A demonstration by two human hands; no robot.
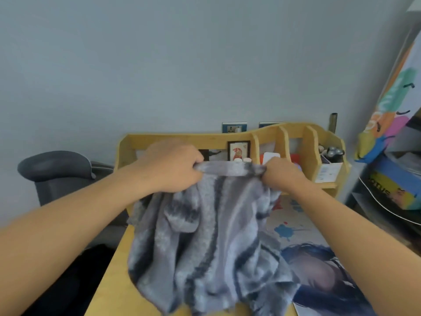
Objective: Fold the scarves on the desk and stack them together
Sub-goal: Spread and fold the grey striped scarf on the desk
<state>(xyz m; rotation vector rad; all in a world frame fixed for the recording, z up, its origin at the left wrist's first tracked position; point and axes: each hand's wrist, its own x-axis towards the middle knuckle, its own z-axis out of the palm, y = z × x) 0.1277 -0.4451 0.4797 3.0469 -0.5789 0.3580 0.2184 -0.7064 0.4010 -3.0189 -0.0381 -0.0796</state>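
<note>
Grey scarf held up over the desk, ready for a fold.

I have my left hand (173,166) and right hand (281,173) each clenched on the top edge of the grey striped scarf (205,242), stretched between them above the wooden desk (109,283); the rest hangs bunched, its lower end near the desk's front edge. My worry is the crumpled drape: laid down like this, I judge it would fold crooked. A loose hem could also slide off the front edge, or brush the small things in the desk organizer (282,137) behind.
</note>
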